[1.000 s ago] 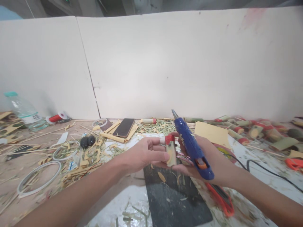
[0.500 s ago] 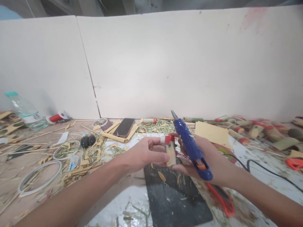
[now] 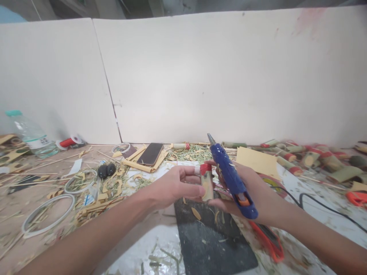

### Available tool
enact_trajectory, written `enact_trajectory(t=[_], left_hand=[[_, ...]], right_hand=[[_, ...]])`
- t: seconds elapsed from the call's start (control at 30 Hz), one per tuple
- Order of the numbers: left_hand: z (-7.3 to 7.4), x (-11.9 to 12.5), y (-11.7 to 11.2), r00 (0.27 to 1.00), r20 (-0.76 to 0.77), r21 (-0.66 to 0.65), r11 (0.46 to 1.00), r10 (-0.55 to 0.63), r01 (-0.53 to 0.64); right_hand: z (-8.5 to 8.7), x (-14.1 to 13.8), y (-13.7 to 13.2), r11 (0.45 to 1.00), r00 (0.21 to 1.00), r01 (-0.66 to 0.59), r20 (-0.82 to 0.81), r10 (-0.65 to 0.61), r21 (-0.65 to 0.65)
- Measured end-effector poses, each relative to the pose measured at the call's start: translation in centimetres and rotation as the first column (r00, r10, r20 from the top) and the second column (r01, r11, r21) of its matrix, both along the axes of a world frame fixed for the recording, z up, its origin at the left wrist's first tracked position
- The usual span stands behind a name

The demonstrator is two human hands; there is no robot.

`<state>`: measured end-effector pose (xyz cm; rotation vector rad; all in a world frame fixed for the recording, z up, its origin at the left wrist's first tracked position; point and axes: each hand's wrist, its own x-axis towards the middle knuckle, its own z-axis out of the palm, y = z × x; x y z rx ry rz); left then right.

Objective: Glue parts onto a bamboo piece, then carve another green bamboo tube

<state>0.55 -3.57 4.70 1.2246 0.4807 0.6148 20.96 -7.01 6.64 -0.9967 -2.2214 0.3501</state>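
Between my hands a short bamboo piece [image 3: 207, 183] stands upright, with a red band at its top and a pale yellow patch low on its side. My left hand [image 3: 176, 186] grips it from the left, thumb pressed near the yellow patch. A blue hot glue gun [image 3: 231, 173] lies across my right hand [image 3: 254, 187], its metal nozzle pointing up and away. Fingers of my right hand also touch the bamboo piece from the right. How those fingers wrap the gun is partly hidden. Below is a dark cutting board [image 3: 212, 244] with scattered shavings.
An orange-red cutter [image 3: 271, 244] lies right of the board. A phone [image 3: 150, 154] rests on yellow sheets. Several red-banded bamboo pieces [image 3: 329, 156] are piled at the back right. White rings [image 3: 47, 231], a water bottle [image 3: 37, 137] and a red spool [image 3: 67, 143] are on the left. A black cord [image 3: 321, 200] trails right.
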Motion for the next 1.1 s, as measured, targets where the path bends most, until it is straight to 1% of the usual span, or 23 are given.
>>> enact_trajectory(t=[0.13,0.2,0.27,0.3,0.33,0.37,0.4,0.43,0.47,0.5,0.53,0.6,0.63,0.67,0.7,0.73,0.77,0.8,0.87,0.97,1.1], left_hand=[[0.0,-0.1,0.1,1.0,-0.026,0.034,0.999,-0.004,0.005],[0.0,-0.4,0.3,0.999,-0.031,0.044,0.998,-0.032,0.034],[0.0,-0.8,0.7,0.994,-0.073,0.088,0.993,-0.077,0.083],[-0.1,-1.1,1.0,0.988,-0.128,0.144,0.984,-0.084,0.102],[-0.3,-1.4,1.2,0.975,-0.215,0.228,0.967,-0.062,0.112],[-0.5,-1.6,1.3,0.947,-0.32,0.34,0.933,-0.006,0.12],[-0.7,-1.7,1.4,0.9,-0.428,0.467,0.873,0.084,0.141],[-1.0,-1.8,1.5,0.843,-0.509,0.573,0.798,0.172,0.183],[-1.3,-1.7,1.4,0.795,-0.562,0.646,0.721,0.227,0.251],[-1.6,-1.6,1.2,0.763,-0.594,0.693,0.644,0.254,0.325],[-1.8,-1.4,1.0,0.748,-0.61,0.725,0.566,0.262,0.392],[-1.9,-1.0,0.5,0.735,-0.621,0.768,0.401,0.273,0.5],[-1.9,-0.7,0.2,0.726,-0.627,0.774,0.327,0.283,0.542],[-1.8,-0.6,0.0,0.713,-0.635,0.772,0.267,0.297,0.577],[-1.6,-0.4,-0.2,0.698,-0.643,0.765,0.221,0.315,0.605],[-1.5,-0.4,-0.4,0.684,-0.649,0.756,0.187,0.332,0.627],[-1.4,-0.3,-0.5,0.677,-0.65,0.752,0.164,0.345,0.638],[-1.4,-0.3,-0.6,0.677,-0.646,0.753,0.152,0.351,0.64],[-1.4,-0.5,-0.6,0.69,-0.638,0.762,0.157,0.341,0.628],[-1.3,-0.7,-0.6,0.698,-0.643,0.764,0.206,0.315,0.611],[-1.1,-1.0,-0.6,0.678,-0.682,0.731,0.285,0.273,0.62]], right_hand=[[-0.1,0.1,0.0,1.0,1.0,0.004,-0.007,-0.004,-0.019],[-0.1,0.1,0.1,1.0,1.0,0.003,-0.004,-0.004,-0.022],[-0.2,0.3,0.2,1.0,1.0,0.016,0.005,-0.016,-0.011],[-0.1,0.4,0.3,0.999,0.999,0.032,0.01,-0.032,-0.001],[-0.1,0.5,0.4,0.999,0.999,0.051,0.016,-0.052,0.011],[0.0,0.7,0.5,0.997,0.997,0.075,0.02,-0.075,0.023],[0.1,0.8,0.6,0.994,0.995,0.099,0.024,-0.099,0.037],[0.2,1.0,0.7,0.991,0.992,0.12,0.026,-0.122,0.052],[0.2,1.1,0.8,0.988,0.99,0.138,0.029,-0.14,0.069],[0.2,1.2,0.9,0.985,0.988,0.15,0.032,-0.153,0.084],[0.2,1.3,0.9,0.982,0.985,0.162,0.036,-0.166,0.096],[0.2,1.4,0.9,0.978,0.981,0.18,0.046,-0.186,0.108],[0.2,1.4,0.9,0.977,0.98,0.184,0.054,-0.191,0.106],[0.2,1.4,0.9,0.977,0.979,0.187,0.061,-0.193,0.102],[0.2,1.3,0.9,0.978,0.979,0.185,0.063,-0.192,0.099],[0.2,1.3,0.8,0.979,0.98,0.18,0.064,-0.187,0.097],[0.2,1.2,0.8,0.98,0.982,0.174,0.062,-0.181,0.097],[0.3,1.2,0.8,0.98,0.983,0.171,0.058,-0.177,0.099],[0.4,1.0,0.8,0.98,0.983,0.168,0.051,-0.174,0.107],[0.5,0.9,0.8,0.981,0.985,0.157,0.055,-0.164,0.114],[0.6,0.9,0.8,0.978,0.983,0.161,0.063,-0.17,0.13]])
